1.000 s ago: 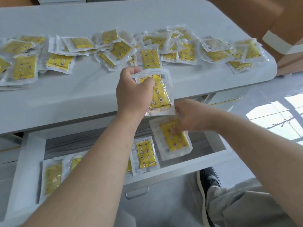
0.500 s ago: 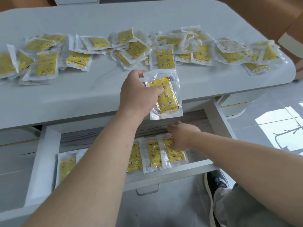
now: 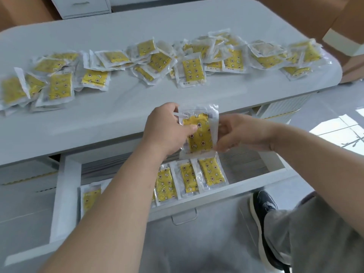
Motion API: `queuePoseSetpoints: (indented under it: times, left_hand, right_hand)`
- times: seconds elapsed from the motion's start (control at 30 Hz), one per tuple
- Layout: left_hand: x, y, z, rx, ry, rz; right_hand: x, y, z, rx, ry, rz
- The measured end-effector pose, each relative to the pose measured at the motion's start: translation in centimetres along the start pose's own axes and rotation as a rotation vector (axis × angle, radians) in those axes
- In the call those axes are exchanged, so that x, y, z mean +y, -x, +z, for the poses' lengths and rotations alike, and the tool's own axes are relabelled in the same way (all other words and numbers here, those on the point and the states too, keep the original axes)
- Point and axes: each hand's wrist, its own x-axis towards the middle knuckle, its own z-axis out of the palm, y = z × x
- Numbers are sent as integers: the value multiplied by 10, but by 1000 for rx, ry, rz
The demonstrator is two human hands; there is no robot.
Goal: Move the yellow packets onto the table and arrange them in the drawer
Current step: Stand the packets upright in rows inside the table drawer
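L hand (image 3: 167, 133) grips a yellow star-print packet (image 3: 199, 134), held upright over the front edge of the bench (image 3: 118, 113). Thumb lies across its face, fingers clamped behind. R hand (image 3: 244, 134) is at the packet's 3 o'clock side, fingers curled onto the right edge & lower corner, so both hands are clamped on the same packet. A 2nd wrapper edge pokes out below it; can't tell how many are in the stack.

The drawer (image 3: 226, 196) is pulled open under the bench, at 6 o'clock from my hands. Inside, three packets (image 3: 188, 177) lie flat side by side w/ edges overlapping, against the front wall, just below the held one. Another drawer packet (image 3: 90, 198) is at 8 o'clock, partly hidden by my L forearm.

Loose packets (image 3: 194, 69) lie in an overlapping band across the bench at 12 o'clock, running from 9 to 2.

Metal drawer handle (image 3: 184, 218) is at 6. Dark shoe (image 3: 264, 211) w/ pale sole is on the floor at 4, grey trouser leg (image 3: 315, 237) beside it. Cardboard box (image 3: 295, 14) is at 1, white cabinet (image 3: 84, 6) at 11.
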Motion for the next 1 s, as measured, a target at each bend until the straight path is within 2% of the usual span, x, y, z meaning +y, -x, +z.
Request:
queuePoseSetpoints:
  times: [0.07,0.13,0.23,0.33,0.43,0.53,0.67,0.77,0.9,1.0]
  left_hand:
    - [-2,4,5,-6,-79,19]
    - [0,6,11,-9,-138,20]
    - [3,9,17,-29,-226,-5]
    - [7,10,15,-66,-352,-58]
    - [9,13,5,2,-391,-88]
    - [17,11,1,81,-316,-109]
    - [30,0,8,167,-274,-44]
    - [37,-4,21,117,-303,8]
    - [46,-11,29,85,-360,112]
    - [50,-16,35,87,-355,155]
  right_hand:
    - [-1,-4,-2,49,-148,-35]
    - [-5,-8,-2,78,-160,-63]
    - [-1,-16,-5,137,65,-31]
    - [16,-19,-15,74,339,63]
    - [45,-25,-18,95,593,178]
    - [73,-32,-9,108,605,285]
    - [88,-45,-3,92,692,331]
    - [85,-46,0,77,815,363]
    - [73,-42,5,117,1134,392]
    - [42,-37,-4,68,1164,332]
